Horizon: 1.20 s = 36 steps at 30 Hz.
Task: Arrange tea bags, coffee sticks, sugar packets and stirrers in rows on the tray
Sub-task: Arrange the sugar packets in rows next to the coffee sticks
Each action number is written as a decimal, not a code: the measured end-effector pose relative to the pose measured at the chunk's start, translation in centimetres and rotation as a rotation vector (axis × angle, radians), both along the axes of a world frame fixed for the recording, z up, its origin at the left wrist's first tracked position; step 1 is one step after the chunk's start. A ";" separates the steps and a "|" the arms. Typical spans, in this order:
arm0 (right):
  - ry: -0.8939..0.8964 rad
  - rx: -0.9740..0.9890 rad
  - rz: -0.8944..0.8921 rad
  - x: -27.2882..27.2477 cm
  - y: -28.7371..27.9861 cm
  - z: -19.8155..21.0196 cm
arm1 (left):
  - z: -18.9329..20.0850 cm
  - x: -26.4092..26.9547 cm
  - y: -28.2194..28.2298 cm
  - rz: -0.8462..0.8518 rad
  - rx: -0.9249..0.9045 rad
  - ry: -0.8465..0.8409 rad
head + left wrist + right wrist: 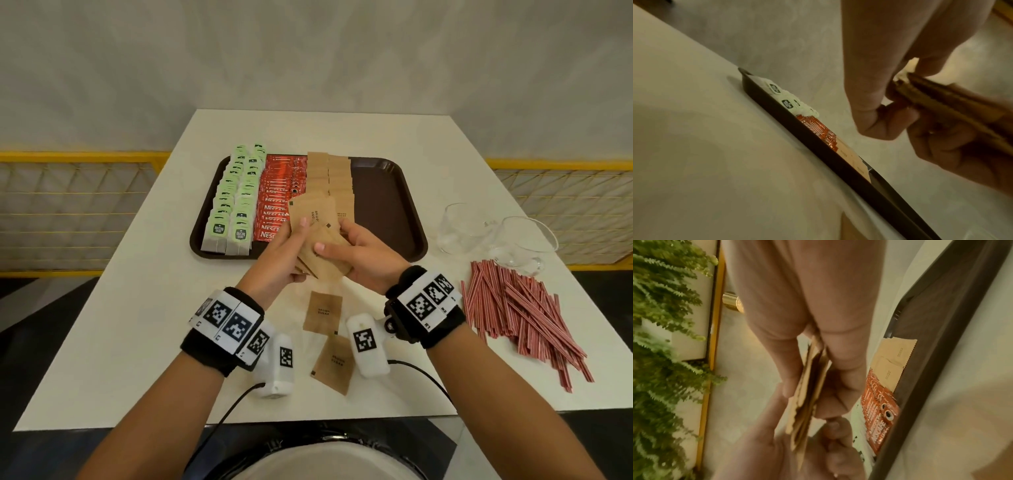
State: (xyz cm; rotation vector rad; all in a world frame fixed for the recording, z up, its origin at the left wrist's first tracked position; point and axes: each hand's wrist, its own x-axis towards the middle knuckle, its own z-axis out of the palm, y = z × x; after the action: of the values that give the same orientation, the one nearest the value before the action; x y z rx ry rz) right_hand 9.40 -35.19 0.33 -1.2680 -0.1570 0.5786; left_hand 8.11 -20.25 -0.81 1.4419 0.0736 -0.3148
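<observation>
Evidently light, thin and slippery, the sugar packets (318, 240) fan above the tray's (387, 205) near edge, both hands' fingers (320, 247) clamped on them, best pinched by edges.

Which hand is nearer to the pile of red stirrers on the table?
Right. The right hand is just left of the stirrers; the left hand is farther left, beyond the held sugar packets.
</observation>
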 end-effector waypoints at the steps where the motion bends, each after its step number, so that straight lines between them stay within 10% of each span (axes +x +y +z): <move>1: 0.009 0.021 0.006 0.1 0.0 0.2 | 0.2 -0.1 0.3 -0.001 -0.049 -0.012; 6: -0.087 -0.058 0.142 0.1 1.3 0.5 | 0.9 -0.7 1.0 -0.115 -0.289 0.090; 12: -0.693 -0.961 0.117 0.8 2.8 -0.4 | 0.3 -1.0 1.5 -0.108 -0.499 0.154; 15: -0.762 -1.097 0.016 -0.3 2.7 -0.2 | -0.3 -0.9 1.7 -0.111 -0.465 0.152; 20: -0.662 -0.790 -0.044 -1.9 0.6 0.7 | -0.8 -0.4 2.7 -0.016 -0.514 0.132; 25: -0.496 -1.258 0.574 -3.9 -0.5 0.0 | -1.7 0.1 4.2 0.038 -0.490 0.153; 36: -0.481 -1.393 0.702 -3.1 2.5 -1.8 | -3.0 0.0 6.6 0.181 -0.527 0.157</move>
State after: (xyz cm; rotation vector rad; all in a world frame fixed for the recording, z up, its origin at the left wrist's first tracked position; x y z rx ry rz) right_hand 6.27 -32.66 -1.42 -2.7483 -0.6976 1.0317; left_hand 8.12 -13.63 -3.85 0.8799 0.2297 -0.2727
